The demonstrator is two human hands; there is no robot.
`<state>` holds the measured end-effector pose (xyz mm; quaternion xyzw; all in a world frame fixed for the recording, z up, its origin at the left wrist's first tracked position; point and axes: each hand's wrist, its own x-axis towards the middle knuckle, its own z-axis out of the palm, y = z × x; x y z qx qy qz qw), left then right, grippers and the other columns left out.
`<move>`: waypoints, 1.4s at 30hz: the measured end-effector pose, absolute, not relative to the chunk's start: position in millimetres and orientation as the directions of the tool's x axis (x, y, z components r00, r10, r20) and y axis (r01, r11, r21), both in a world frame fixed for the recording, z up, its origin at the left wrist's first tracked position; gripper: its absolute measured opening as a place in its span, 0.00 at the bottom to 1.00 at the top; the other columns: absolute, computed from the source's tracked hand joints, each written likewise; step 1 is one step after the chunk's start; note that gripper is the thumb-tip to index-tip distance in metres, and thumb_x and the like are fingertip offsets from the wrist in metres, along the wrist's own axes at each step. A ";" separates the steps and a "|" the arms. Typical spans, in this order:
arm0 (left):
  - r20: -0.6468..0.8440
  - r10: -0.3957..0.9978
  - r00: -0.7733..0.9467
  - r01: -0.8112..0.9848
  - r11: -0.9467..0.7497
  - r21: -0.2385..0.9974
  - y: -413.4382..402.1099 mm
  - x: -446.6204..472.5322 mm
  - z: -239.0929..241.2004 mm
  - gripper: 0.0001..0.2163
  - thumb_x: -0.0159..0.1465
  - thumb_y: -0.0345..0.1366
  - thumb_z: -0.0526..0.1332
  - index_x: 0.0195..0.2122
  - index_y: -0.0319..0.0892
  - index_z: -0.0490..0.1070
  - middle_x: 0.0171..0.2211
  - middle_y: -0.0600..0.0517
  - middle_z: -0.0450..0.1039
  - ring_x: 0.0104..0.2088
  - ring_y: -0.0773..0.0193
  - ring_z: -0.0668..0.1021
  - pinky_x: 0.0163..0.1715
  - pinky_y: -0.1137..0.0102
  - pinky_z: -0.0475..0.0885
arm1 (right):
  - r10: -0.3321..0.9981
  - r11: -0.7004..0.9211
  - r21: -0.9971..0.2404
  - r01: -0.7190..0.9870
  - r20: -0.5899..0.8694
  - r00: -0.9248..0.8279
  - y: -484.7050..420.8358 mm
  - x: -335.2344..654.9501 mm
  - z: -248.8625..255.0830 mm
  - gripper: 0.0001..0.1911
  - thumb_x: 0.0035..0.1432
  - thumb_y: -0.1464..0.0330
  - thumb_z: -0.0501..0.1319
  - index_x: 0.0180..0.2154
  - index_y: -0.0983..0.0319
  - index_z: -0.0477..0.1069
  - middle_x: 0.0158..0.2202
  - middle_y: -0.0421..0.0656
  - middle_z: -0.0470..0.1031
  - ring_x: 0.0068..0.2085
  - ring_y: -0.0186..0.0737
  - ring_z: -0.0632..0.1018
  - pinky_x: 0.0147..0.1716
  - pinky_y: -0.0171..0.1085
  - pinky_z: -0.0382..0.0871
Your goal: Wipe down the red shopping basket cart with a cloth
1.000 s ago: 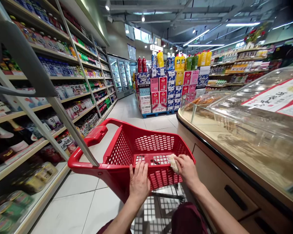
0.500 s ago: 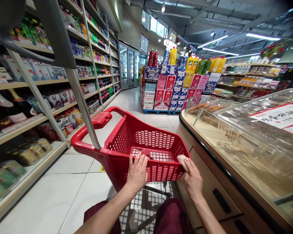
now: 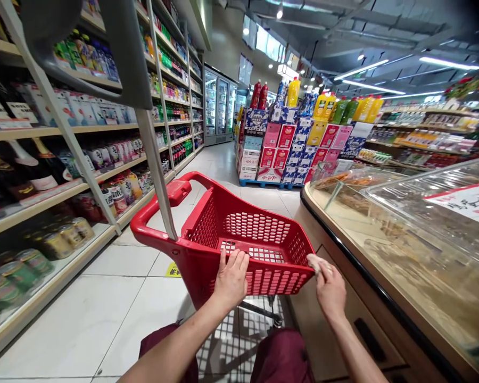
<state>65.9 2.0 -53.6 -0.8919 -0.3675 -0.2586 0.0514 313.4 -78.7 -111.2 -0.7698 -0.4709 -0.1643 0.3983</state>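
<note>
A red plastic shopping cart (image 3: 199,266) with a perforated basket stands in front of my knees, and nothing lies in its basket. My left hand (image 3: 232,276) is hooked over the near rim, its fingertips bent to the inner side. At the basket's right corner, my right hand (image 3: 330,284) pinches a whitish crumpled cloth (image 3: 314,261) against the rim. Part of the cloth is hidden under the fingers. From the cart's handle side a metal pole (image 3: 156,170) rises to a grey plastic piece (image 3: 123,58) at the upper left.
Drink shelves (image 3: 99,181) line the left side. On the right, close to my right hand, is a display counter (image 3: 343,255) with clear covers. Stacked drink cartons (image 3: 277,146) topped with bottles stand ahead, and glass-door fridges (image 3: 219,106) are farther back.
The view has turned slightly left, so the scene sits farther right. My right hand with the cloth stays at the basket's corner, a little farther out. My left hand keeps its place on the rim.
</note>
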 end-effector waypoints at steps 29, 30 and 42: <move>0.491 0.533 0.689 0.667 -0.732 -0.139 3.9 59.2 -60.1 0.22 0.58 0.33 0.50 0.54 0.37 0.59 0.55 0.46 0.61 0.59 0.57 0.55 0.59 0.56 0.35 | 0.670 -0.003 -0.338 0.941 0.698 0.253 -71.1 257.3 -105.4 0.20 0.54 0.72 0.47 0.47 0.58 0.67 0.51 0.48 0.62 0.50 0.48 0.63 0.46 0.49 0.60; 0.482 0.524 0.702 0.660 -0.733 -0.165 3.5 58.5 -59.8 0.23 0.58 0.33 0.50 0.55 0.37 0.57 0.56 0.46 0.59 0.60 0.57 0.54 0.59 0.56 0.37 | 0.647 -0.050 -0.350 0.935 0.702 0.297 -72.2 261.7 -106.1 0.20 0.54 0.71 0.47 0.46 0.59 0.67 0.50 0.50 0.62 0.50 0.49 0.63 0.45 0.50 0.60; 0.476 0.506 0.719 0.639 -0.750 -0.168 2.8 56.5 -59.1 0.24 0.58 0.34 0.49 0.56 0.34 0.55 0.59 0.46 0.55 0.61 0.58 0.49 0.59 0.57 0.36 | 0.597 -0.001 -0.424 0.906 0.727 0.341 -71.7 249.4 -113.5 0.17 0.56 0.68 0.48 0.44 0.61 0.68 0.47 0.49 0.61 0.47 0.45 0.66 0.44 0.44 0.63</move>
